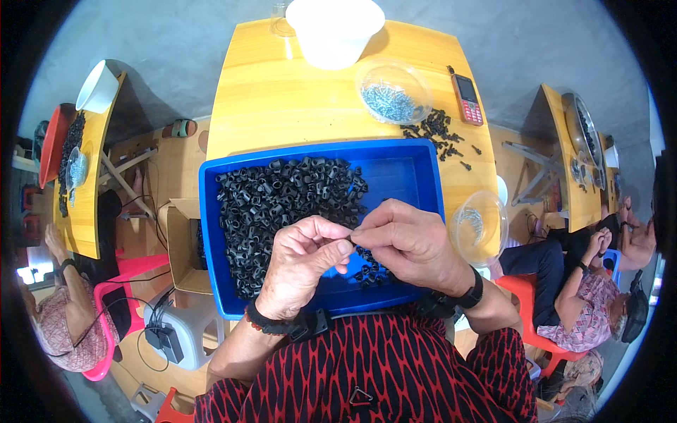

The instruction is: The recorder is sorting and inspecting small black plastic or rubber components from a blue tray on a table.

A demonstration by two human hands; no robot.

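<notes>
Left hand (pixel 303 264): fingers are curled in, with thumb and fingertips pinched toward the right hand; whether a part is gripped cannot be told.
Right hand (pixel 409 243): fingers are closed, thumb and forefinger pinched on one small black part (pixel 352 238), which is held between the two hands above the tray.
Blue tray (pixel 402 169): one, set on the yellow table (pixel 282 92) in front of the person; its left half is filled with a heap of black plastic parts (pixel 282 204), too many to be counted.
Clear bowls: two are seen, one with small screws (pixel 393 92) behind the tray, one (pixel 478 225) at its right edge.
White bowl (pixel 335 28): one, at the far edge.
Phone (pixel 466 95): one, red, beside a loose scatter of black parts (pixel 437 130).
Other people: two are seated, one at each side.
</notes>
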